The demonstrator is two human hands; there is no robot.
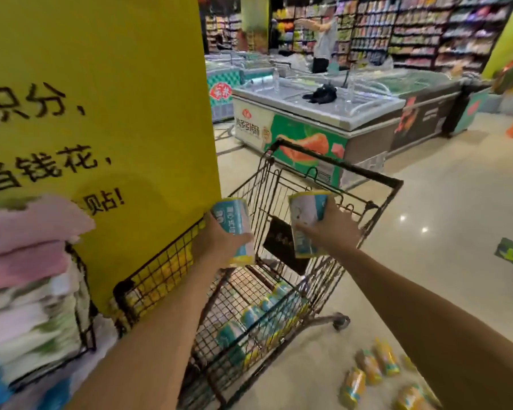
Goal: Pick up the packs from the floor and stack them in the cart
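A dark wire shopping cart [365, 174] stands in front of me on the shop floor. My left hand [216, 241] grips a blue, white and yellow pack [234, 223] above the cart's near left side. My right hand [329, 229] grips a second pack [305, 220] of the same kind over the cart's middle. Several packs [264, 315] lie in a row along the cart's bottom. Several more packs [376, 365] are scattered on the floor at the lower right, partly hidden by my right forearm.
A tall yellow sign [101, 113] stands close on the left, with a wire rack [160, 273] at its foot. Stacked pink and white soft goods [27, 261] fill the left edge. Chest freezers [323, 113] lie beyond the cart. A person [323, 39] stands by the far shelves.
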